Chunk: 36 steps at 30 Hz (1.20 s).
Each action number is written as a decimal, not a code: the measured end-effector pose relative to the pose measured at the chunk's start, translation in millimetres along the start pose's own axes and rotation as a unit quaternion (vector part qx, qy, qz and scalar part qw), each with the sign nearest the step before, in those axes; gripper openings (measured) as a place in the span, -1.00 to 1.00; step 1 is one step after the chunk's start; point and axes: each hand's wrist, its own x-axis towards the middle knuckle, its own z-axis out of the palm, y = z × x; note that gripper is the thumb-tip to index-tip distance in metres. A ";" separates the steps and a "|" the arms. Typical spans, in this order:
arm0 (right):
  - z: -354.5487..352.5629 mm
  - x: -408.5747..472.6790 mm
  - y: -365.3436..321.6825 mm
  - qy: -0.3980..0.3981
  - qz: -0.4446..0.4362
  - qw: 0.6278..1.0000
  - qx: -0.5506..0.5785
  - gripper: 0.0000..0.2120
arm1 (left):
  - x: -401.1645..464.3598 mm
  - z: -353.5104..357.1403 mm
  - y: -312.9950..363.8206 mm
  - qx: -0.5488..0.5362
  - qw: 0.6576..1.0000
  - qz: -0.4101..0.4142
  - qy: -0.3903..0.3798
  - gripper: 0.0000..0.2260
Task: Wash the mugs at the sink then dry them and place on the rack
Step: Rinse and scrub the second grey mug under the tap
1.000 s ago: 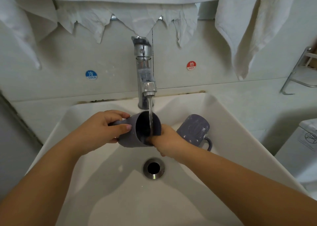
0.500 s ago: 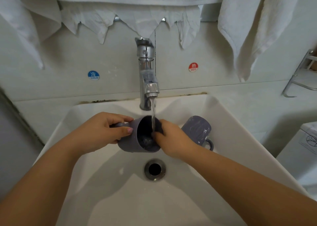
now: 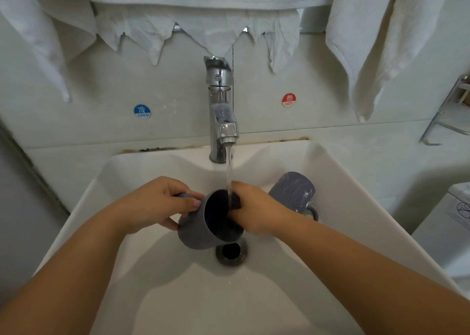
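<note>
Grey-purple and tilted mouth-up toward the camera, a mug (image 3: 203, 222) is rinsed under the running tap (image 3: 220, 111) at the middle of a white sink (image 3: 338, 182), directly above the drain (image 3: 231, 252). The left hand (image 3: 155, 202) grips the mug's handle with fingers and thumb curled round it. The right hand (image 3: 254, 211) is hooked over the far rim, fingers reaching inside, where they are hidden; whether they clamp the wall or only rub it cannot be told. Water falls onto the rim beside that hand. A second mug (image 3: 292, 191) lies on its side against the sink's right wall, just beside the right wrist, speckled with what may be suds. Done well, this step likely means keeping the handle grip firm while turning the mug, so the inner fingers sweep the whole wall and base under the stream. Wet surfaces could slip. Drying and racking remain; the rack (image 3: 450, 111) stands at the far right.
</note>
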 end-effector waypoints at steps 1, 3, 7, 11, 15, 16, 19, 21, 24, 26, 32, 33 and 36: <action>2.9 0.4 -0.4 -0.005 -0.007 1.000 -0.029 -0.81 | 1.3 1.1 -1.6 0.012 1.000 -0.005 -0.006 -0.86; 3.8 0.5 -5.0 0.017 -0.024 0.989 -0.144 -0.84 | 3.7 4.9 -2.8 0.033 0.999 -0.011 -0.020 -0.84; -7.2 0.7 -13.5 0.049 -0.087 0.944 -0.314 -0.76 | 5.7 12.0 0.0 0.058 0.998 -0.011 -0.037 -0.80; -12.3 2.8 -5.9 0.011 -0.050 0.966 -0.254 -0.76 | 4.6 11.1 0.1 0.056 0.998 0.002 -0.022 -0.84; -12.2 2.6 7.8 0.016 0.040 0.999 -0.012 -0.67 | 3.9 6.0 0.2 -0.002 0.999 0.025 0.026 -0.82; -11.2 1.2 7.6 0.024 0.046 0.999 0.017 -0.72 | 3.8 5.6 0.4 -0.016 0.999 0.032 0.038 -0.81; -7.2 -1.8 3.8 0.025 0.079 0.987 0.135 -0.92 | 4.2 5.9 -0.3 -0.048 0.995 0.055 0.065 -0.79; -5.6 -3.3 1.1 -0.001 0.120 0.961 0.249 -0.85 | 3.5 6.8 0.8 -0.067 0.992 0.074 0.080 -0.74; -0.6 -7.3 -4.7 -0.035 0.198 0.895 0.398 -0.88 | 2.3 11.8 2.7 -0.085 0.987 0.097 0.097 -0.59; 3.6 -10.1 -8.9 -0.052 0.253 0.844 0.471 -0.92 | 3.0 16.0 3.3 -0.076 0.986 0.106 0.102 -0.60; -1.2 -7.2 -5.9 -0.026 0.239 0.911 0.335 -0.92 | 2.6 13.4 1.9 -0.021 0.990 0.106 0.086 -0.77; -1.9 -4.9 -2.1 -0.007 0.225 0.937 0.268 -0.85 | 1.5 12.0 1.9 -0.008 0.991 0.108 0.077 -0.74; -6.1 -5.1 -0.4 0.041 0.187 0.976 0.101 -0.60 | -0.3 9.7 2.3 0.010 0.991 0.118 0.068 -0.87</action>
